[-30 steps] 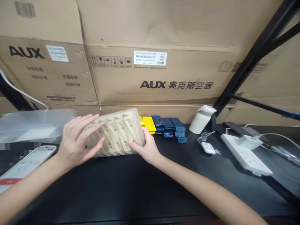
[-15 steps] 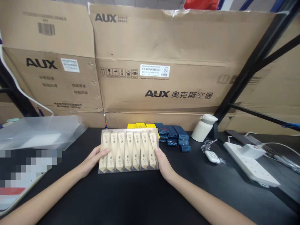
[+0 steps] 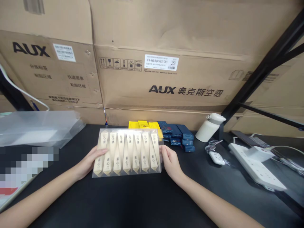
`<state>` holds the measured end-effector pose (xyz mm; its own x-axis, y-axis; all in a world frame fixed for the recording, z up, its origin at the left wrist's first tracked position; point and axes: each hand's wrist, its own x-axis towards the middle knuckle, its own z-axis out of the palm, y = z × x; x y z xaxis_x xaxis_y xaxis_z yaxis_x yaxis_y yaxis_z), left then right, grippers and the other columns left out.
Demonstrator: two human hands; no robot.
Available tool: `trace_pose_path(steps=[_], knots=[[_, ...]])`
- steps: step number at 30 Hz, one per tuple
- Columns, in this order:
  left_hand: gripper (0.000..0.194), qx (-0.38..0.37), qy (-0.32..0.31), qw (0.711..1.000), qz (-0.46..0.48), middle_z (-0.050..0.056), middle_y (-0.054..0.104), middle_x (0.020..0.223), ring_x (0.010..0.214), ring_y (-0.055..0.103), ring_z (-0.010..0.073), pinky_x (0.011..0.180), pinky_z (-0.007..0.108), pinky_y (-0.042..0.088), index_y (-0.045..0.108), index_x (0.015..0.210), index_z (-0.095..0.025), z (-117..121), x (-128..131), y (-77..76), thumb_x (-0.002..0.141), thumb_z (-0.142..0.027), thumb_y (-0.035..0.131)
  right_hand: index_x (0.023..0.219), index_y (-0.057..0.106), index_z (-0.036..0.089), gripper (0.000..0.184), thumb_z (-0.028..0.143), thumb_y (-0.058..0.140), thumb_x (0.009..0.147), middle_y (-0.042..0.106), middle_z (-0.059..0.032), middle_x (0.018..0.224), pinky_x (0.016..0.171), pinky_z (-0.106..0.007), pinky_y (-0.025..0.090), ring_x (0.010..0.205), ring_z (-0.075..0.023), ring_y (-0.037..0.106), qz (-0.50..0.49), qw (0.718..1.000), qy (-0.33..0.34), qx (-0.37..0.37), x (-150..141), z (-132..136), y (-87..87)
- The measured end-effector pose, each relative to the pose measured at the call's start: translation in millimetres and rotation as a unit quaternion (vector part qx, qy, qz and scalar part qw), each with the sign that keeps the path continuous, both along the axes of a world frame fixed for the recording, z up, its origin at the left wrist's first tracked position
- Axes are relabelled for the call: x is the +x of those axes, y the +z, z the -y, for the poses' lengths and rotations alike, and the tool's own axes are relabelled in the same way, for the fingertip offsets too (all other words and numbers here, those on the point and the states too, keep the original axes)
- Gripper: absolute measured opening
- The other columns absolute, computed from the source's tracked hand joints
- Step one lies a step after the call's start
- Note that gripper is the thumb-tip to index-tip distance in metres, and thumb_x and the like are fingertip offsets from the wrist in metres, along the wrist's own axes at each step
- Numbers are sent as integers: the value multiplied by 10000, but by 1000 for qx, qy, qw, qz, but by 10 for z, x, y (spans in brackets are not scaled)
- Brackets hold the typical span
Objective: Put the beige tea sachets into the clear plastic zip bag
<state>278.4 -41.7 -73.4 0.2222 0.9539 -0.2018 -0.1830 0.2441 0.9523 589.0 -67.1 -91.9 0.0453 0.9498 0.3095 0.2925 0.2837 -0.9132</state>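
Note:
Between my hands a clear plastic bag (image 3: 127, 153) is held up over the black tabletop. In it stand several slim cream packets (image 3: 128, 155) in one row, each printed with dark characters. My left hand (image 3: 89, 161) grips the bag's left side, thumb across the front and the other fingers hidden behind. At the right edge my right hand (image 3: 171, 161) is closed, its curled fingers pinching the plastic. Behind the bag lie yellow packets (image 3: 143, 124), partly covered by it, and beside them stacked dark blue packets (image 3: 177, 131).
A cream jug (image 3: 209, 128) stands at the back right, near a small white case (image 3: 216, 157) and a white power strip (image 3: 257, 167). Clear plastic sheets (image 3: 40, 126) lie at the left. Large cardboard panels (image 3: 190, 76) form the back, beside a black metal frame (image 3: 263, 72).
My right hand has shifted from lying along the bag's side to pinching its right edge. The bag has moved slightly left, and the camera view has tilted down and come closer.

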Motion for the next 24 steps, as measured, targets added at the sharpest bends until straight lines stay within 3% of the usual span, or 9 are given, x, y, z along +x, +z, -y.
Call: trace_pose_path(steps=[4,9,13,17,19,21,24], knots=[[568,-41,10,999,21,138,789,957,917,746,351,757,360,622,685,1188,-125,-31,-41,7,704,-408,775,848,637,161,417,565,539,863,634,-35,699,503,-261,468,548,-153,587,-90,994,-16,-61,21,-86,1],[559,-71,7,996,46,156,781,995,899,750,347,789,379,621,683,1187,-104,-32,-81,13,706,-376,760,750,543,195,309,421,747,699,460,79,493,383,-207,299,358,-78,394,-28,996,-84,2,185,-198,76],[561,-34,-3,999,40,143,770,1061,938,742,345,787,363,621,679,1205,-138,5,-51,23,700,-363,776,719,586,183,187,334,601,828,532,39,502,403,-216,340,360,-98,469,135,991,3,-16,204,-119,121],[564,-14,-18,999,32,143,764,1080,1001,721,361,813,373,617,682,1201,-145,-4,-49,18,696,-376,776,719,607,182,293,415,547,886,578,19,538,445,-239,434,434,-140,576,65,993,62,-72,138,-87,120],[578,-5,-30,999,30,152,749,1124,1012,715,372,821,389,616,675,1204,-139,-18,-56,16,697,-401,768,739,631,180,344,501,590,857,638,-4,610,513,-263,503,523,-160,632,-38,989,74,-119,123,-115,140],[592,2,-39,999,26,156,737,1154,1022,710,377,828,401,614,661,1218,-138,-12,-56,11,707,-421,755,833,680,179,385,561,652,800,721,-45,791,696,-316,574,716,-193,704,-140,966,127,-176,115,-122,182],[620,-9,-41,999,11,145,735,1166,1059,696,375,827,392,612,633,1246,-154,55,-39,-19,710,-438,761,947,713,196,468,527,820,634,745,-78,1024,957,-402,533,1014,-253,701,-199,929,217,-225,65,-25,259]])
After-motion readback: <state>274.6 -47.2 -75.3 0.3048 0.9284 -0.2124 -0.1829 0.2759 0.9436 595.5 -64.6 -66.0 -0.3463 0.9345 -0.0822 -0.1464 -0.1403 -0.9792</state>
